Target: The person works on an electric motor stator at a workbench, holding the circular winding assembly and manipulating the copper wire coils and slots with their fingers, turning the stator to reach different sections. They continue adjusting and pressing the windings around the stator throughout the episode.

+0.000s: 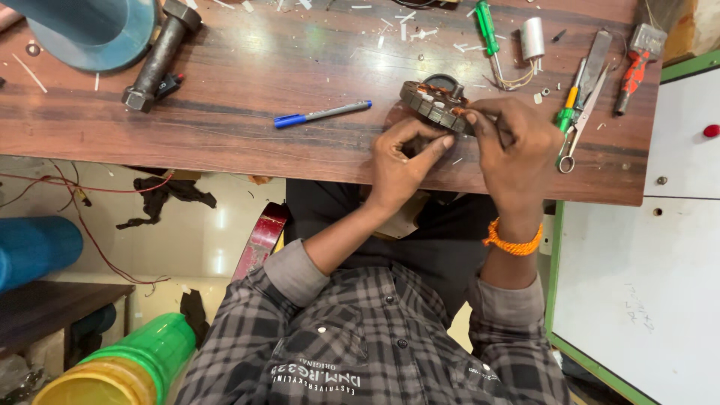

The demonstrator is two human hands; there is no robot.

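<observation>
**Inspector:** Report the piece in hand.

**Operator:** I see a ring-shaped motor stator with copper windings lying near the front edge of the wooden workbench. My right hand is closed on its near rim, fingers curled over it. My left hand pinches narrowly at the same rim, index finger stretched against it.

**Inspector:** Surroundings?

**Operator:** A blue pen lies left of the stator, apart from it. Just right of my right hand are scissors, partly covered by it, and a green-handled tool. Behind stand a green screwdriver and a white capacitor with wires. Far left lies a heavy bolt.

**Inspector:** Obstructions?

**Operator:** Both hands hide the stator's near side.
</observation>
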